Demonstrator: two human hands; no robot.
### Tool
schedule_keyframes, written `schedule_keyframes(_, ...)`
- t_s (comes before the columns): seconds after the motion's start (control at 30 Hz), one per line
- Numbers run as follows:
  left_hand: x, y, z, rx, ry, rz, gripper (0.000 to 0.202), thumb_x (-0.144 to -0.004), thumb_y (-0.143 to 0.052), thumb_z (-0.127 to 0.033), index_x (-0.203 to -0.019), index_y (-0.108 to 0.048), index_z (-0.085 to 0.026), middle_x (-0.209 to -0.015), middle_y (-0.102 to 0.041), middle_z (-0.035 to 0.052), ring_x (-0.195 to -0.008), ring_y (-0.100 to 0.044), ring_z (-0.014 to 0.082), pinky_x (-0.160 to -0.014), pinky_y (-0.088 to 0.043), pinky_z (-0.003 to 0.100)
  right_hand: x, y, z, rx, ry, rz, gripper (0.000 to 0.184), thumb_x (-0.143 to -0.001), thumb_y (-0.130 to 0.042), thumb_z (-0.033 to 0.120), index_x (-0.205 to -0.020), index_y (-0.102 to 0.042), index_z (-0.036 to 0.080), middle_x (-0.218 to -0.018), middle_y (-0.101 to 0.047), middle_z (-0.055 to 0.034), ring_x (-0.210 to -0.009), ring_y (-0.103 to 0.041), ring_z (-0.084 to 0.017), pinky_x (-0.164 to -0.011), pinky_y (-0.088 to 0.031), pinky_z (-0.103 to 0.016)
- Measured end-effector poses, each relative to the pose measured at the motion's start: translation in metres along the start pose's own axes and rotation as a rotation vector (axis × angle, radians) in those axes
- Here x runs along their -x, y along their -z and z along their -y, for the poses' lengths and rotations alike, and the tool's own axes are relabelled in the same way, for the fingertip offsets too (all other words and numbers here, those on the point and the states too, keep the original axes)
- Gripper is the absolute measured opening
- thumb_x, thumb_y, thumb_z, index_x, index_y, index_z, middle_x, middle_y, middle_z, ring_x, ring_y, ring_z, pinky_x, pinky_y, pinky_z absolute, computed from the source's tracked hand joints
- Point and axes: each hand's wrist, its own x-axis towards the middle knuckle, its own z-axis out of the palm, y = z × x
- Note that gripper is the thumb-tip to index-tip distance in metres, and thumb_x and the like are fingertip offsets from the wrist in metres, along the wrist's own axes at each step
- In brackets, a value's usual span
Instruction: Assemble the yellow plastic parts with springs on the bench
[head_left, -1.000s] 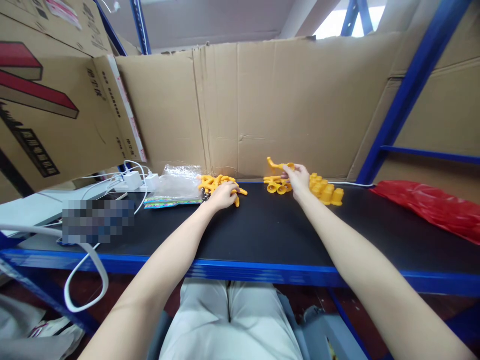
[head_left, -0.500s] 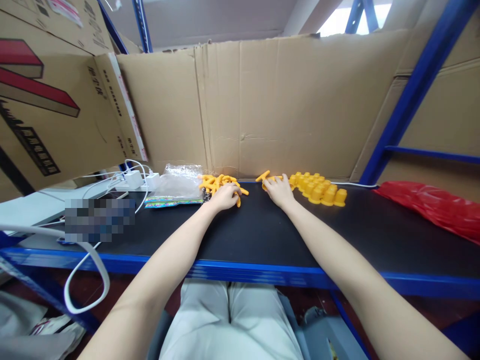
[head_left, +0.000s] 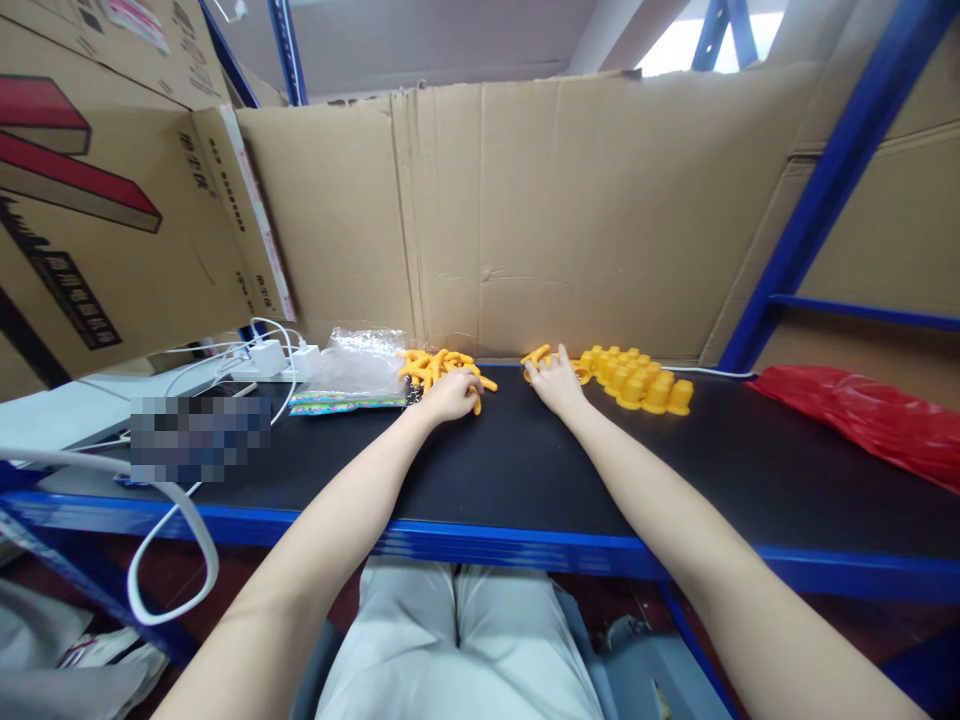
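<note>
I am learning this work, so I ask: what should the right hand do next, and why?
Perhaps the right hand should lift slightly: it lies low over yellow pieces, which seem to rest on the black tabletop beside the yellow cups.

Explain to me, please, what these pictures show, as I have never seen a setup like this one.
There is no machine here, only a person's left hand and right hand, both bare. The view comes from a camera worn on the person's head, looking forward and down.

On the black tabletop, the left hand touches a pile of orange-yellow sticks, beside a clear plastic bag. The right hand is on a few orange-yellow pieces; its fingers hide whether it grips one. The left hand's grip is unclear too. Farther right stand yellow cup-shaped pieces, then red plastic. Behind everything rises a cardboard panel.
</note>
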Motion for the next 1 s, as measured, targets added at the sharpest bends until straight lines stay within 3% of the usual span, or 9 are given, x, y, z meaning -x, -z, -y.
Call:
schedule_keyframes(0.23,0.002,-0.002,0.001,0.012,0.044,0.042,0.029,-0.068,-0.047,-0.005,-0.085,-0.066,-0.02,-0.101,-0.068,0.0046,-0.094,-0.06,0.0189,-0.088,-0.046,0.04,0.001,-0.002,-0.004,0.001,0.001,0.035,0.042,-0.086,-0.049,0.023,-0.125,-0.055,0.009,-0.119,-0.061,-0.0203,-0.12,-0.048,-0.034,-0.109,-0.009,-0.058)
schedule_keyframes(0.5,0.004,-0.002,-0.001,-0.096,0.048,0.102,0.041,-0.064,-0.053,-0.004,-0.099,-0.066,-0.022,-0.112,-0.064,0.0067,-0.103,-0.058,0.0244,-0.093,-0.044,0.043,0.005,0.004,-0.006,-0.053,-0.05,-0.066,0.039,-0.092,-0.041,0.03,-0.123,-0.055,0.012,-0.128,-0.056,-0.0185,-0.119,-0.047,-0.032,-0.107,-0.004,-0.059)
schedule_keyframes(0.63,0.003,-0.005,0.001,-0.077,0.055,0.103,0.038,-0.071,-0.051,-0.005,-0.103,-0.066,-0.02,-0.111,-0.062,0.0086,-0.104,-0.057,0.0245,-0.095,-0.043,0.042,0.006,0.029,-0.015,-0.002,-0.216,-0.092,0.038,-0.09,-0.037,0.019,-0.122,-0.055,0.011,-0.127,-0.056,-0.0183,-0.115,-0.048,-0.032,-0.103,-0.015,-0.059)
schedule_keyframes(0.73,0.002,-0.01,0.003,-0.052,0.068,0.063,0.034,-0.076,-0.05,-0.008,-0.105,-0.065,-0.019,-0.109,-0.06,0.0099,-0.105,-0.056,0.0248,-0.097,-0.042,0.044,0.008,0.057,-0.028,0.069,-0.444,-0.03,0.032,-0.085,-0.04,0.015,-0.108,-0.061,0.008,-0.112,-0.061,-0.0198,-0.107,-0.052,-0.032,-0.094,-0.028,-0.055)
schedule_keyframes(0.83,0.002,-0.016,0.005,-0.037,0.063,0.013,0.037,-0.079,-0.048,-0.008,-0.111,-0.061,-0.019,-0.111,-0.056,0.0105,-0.104,-0.055,0.0241,-0.097,-0.042,0.044,0.011,0.079,-0.044,0.088,-0.643,0.042,0.033,-0.083,-0.044,0.015,-0.109,-0.062,0.007,-0.112,-0.06,-0.0201,-0.107,-0.054,-0.031,-0.092,-0.032,-0.051)
schedule_keyframes(1.0,0.0,-0.016,0.002,0.019,0.024,-0.168,0.051,-0.078,-0.043,-0.003,-0.126,-0.048,-0.018,-0.117,-0.05,0.0112,-0.108,-0.052,0.021,-0.097,-0.042,0.039,0.013,0.086,-0.066,0.109,-0.814,0.236,0.031,-0.078,-0.053,0.015,-0.106,-0.064,0.011,-0.115,-0.061,-0.0188,-0.108,-0.056,-0.032,-0.093,-0.032,-0.052)
